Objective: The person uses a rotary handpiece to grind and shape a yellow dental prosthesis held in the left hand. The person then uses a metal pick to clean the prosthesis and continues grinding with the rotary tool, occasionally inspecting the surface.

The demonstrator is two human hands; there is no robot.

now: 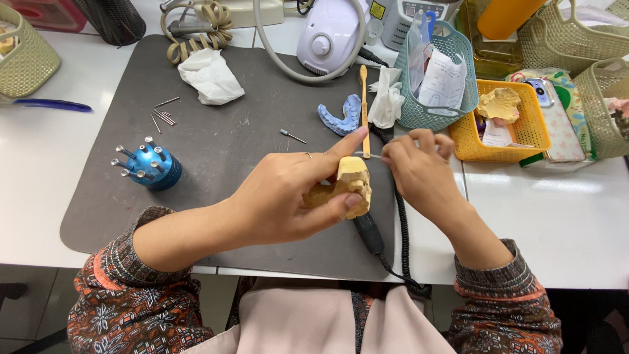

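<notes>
Sleeves with an orange and brown pattern frame the nearest part of the view, at 7 and 5 o'clock. Just beyond them the left hand [288, 200] closes its grip around a yellow dental cast [350, 187]: the thumb presses the cast from below, the forefinger stretches along its top toward 1 o'clock, and a ring sits on one finger. The cast is held above the dark grey mat [216, 151], near the centre of the view. At 3 o'clock of the cast, the right hand [419, 167] has its fingertips pressed together on a thin metal pin [368, 155], whose tip points at the top of the cast. Under the hands, a black handpiece [370, 233] lies on the mat, and its coiled cord [400, 223] runs toward 6 o'clock.

Farther out, at 9 o'clock, a blue bur stand [152, 167] holds several pins upright. Loose burs [162, 117] lie at 10 o'clock, and a crumpled white tissue [211, 77] lies beyond them. At 12 o'clock a blue impression tray [341, 117] lies just beside a wooden toothbrush [364, 108]. At 2 o'clock, on the white worktop [544, 216], a yellow basket [517, 131] holds another cast, and a teal basket [452, 72] stands next to it. A white motor unit [327, 33] stands at the far edge.
</notes>
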